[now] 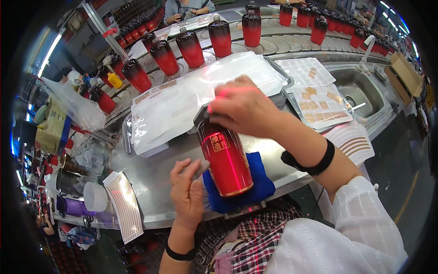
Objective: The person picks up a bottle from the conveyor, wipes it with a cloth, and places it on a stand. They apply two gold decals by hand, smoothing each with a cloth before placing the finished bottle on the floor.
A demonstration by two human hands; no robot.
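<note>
A glossy bottle [227, 169], red below and dark toward its neck, lies tilted in front of me, its base on a folded blue cloth [262, 176]. A gold square label [219, 142] with characters is on its upper side, and a thin pink light line runs over it. My right hand [242, 106] is closed at the bottle's neck, which its fingers hide, beside a dark angular piece [200, 114]. My left hand [188, 189] is at the bottle's left side with bent fingers apart. Something grey [200, 169], perhaps a finger cover, shows at its fingertips by the glass.
Behind lies a tray [127, 137] covered by white sheets [182, 100]. Gold label sheets [321, 105] lie right, before a sink [358, 89]. Red-black bottles [190, 48] line a curved conveyor [292, 41]. A striped strip sheet [123, 205] and white roll [95, 196] are left. Another person [187, 9] sits opposite.
</note>
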